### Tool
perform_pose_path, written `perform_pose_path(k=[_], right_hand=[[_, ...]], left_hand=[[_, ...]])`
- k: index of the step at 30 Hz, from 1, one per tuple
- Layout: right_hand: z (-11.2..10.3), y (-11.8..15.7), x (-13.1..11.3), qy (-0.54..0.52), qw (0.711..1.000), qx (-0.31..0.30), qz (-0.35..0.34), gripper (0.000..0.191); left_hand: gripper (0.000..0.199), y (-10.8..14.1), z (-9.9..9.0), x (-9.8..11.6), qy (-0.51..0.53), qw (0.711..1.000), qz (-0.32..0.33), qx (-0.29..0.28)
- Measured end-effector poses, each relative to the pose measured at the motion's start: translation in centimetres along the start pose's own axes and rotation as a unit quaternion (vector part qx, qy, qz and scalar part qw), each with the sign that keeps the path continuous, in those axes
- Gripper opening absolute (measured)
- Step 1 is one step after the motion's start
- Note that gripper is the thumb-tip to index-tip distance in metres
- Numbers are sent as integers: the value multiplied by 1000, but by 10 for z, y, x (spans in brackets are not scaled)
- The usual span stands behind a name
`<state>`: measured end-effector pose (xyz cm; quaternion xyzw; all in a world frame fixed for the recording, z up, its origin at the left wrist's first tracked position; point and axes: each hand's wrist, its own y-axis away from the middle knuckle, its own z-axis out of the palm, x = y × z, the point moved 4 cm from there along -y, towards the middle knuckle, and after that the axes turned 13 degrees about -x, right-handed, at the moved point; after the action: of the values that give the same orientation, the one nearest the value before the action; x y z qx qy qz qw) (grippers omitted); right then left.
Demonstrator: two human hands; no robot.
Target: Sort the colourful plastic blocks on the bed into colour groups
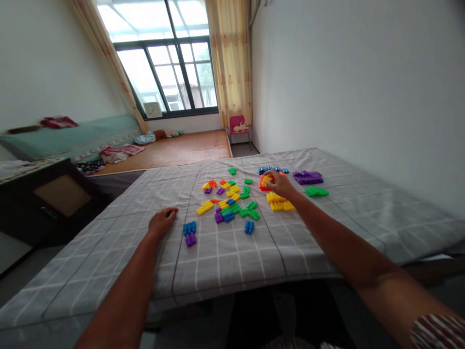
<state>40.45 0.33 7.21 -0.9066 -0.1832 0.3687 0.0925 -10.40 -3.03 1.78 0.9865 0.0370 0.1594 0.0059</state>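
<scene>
My right hand (pixel 279 184) reaches over the table with its fingertips pinched on a yellow plastic building block (pixel 267 180). Just beneath it are orange blocks (pixel 264 188), partly covered by the hand. Yellow blocks (pixel 279 202) lie in a group nearer to me, and a row of blue blocks (pixel 273 170) lies behind. My left hand (pixel 162 221) rests on the cloth at the left, fingers loosely bent and somewhat apart, holding nothing visible. Closest to it are joined blue blocks (pixel 189 228) and purple blocks (pixel 191 239). Mixed loose blocks (pixel 232 208) are scattered between the hands.
A grey checked cloth (pixel 119 232) covers the table. Purple blocks (pixel 308 177) and green blocks (pixel 317 192) sit in groups at the right. A blue pair (pixel 249 227) lies near the front. Beyond stand a wooden bed platform (pixel 189 148), a pink chair (pixel 238 123) and a dark cabinet (pixel 47 198).
</scene>
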Motion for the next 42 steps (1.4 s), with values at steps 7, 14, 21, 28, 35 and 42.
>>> perform_pose_path(k=[7, 14, 21, 28, 35, 42], right_hand=[[-43, 42, 93, -20, 982, 131, 134, 29], [-24, 59, 101, 5, 991, 79, 103, 33], [-28, 63, 100, 68, 989, 56, 118, 28], [-26, 58, 90, 85, 990, 53, 96, 31], [-30, 58, 92, 87, 993, 51, 69, 30], [-24, 57, 96, 39, 995, 17, 89, 22]], left_hand=[[37, -16, -25, 57, -9, 994, 59, -88], [39, -7, 2, 152, 39, 980, 146, -132], [40, -8, 32, 146, -17, 993, 97, -70], [46, -3, 38, 148, -17, 992, 94, 88], [51, -3, 34, 145, 35, 991, 77, 108], [31, -6, 36, 147, 43, 988, 118, 86]])
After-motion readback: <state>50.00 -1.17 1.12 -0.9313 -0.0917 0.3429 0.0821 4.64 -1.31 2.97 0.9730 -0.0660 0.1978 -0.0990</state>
